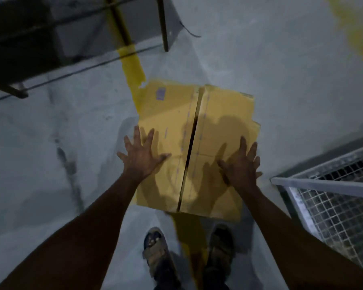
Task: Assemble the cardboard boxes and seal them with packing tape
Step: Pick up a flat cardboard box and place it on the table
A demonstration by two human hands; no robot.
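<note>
grey floor (50,164) | cardboard box (218,114), print unreadable | left hand (142,155), right hand (242,166) splayed open over it

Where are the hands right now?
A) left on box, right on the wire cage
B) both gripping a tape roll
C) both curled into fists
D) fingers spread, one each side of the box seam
D: the left hand and right hand are spread open over the box, one on each side of the seam, and neither holds anything.
</note>
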